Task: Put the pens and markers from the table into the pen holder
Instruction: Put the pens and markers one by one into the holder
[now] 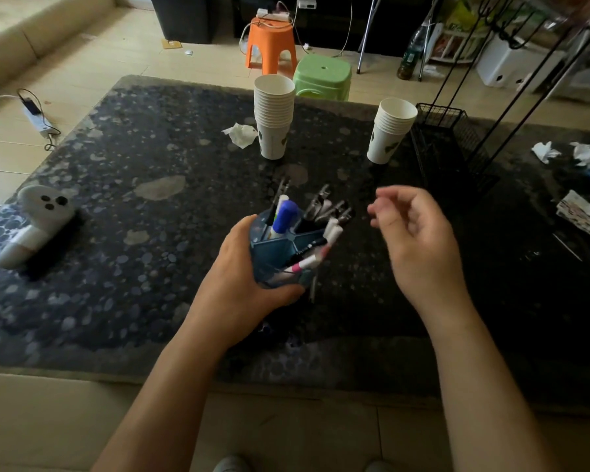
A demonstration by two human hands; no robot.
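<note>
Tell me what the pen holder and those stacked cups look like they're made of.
The pen holder looks like moulded blue plastic: thin rigid dividers with a slight sheen. The stacked cups look like matte white paper, judging by their rolled rims and thin nested walls; any coating can't be told.

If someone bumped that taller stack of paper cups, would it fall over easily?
Probably. The taller cup stack is narrow and high, so a sideways bump would likely tip it. Paper cups look light, offering little resistance. Once down, it might roll across the table.
</note>
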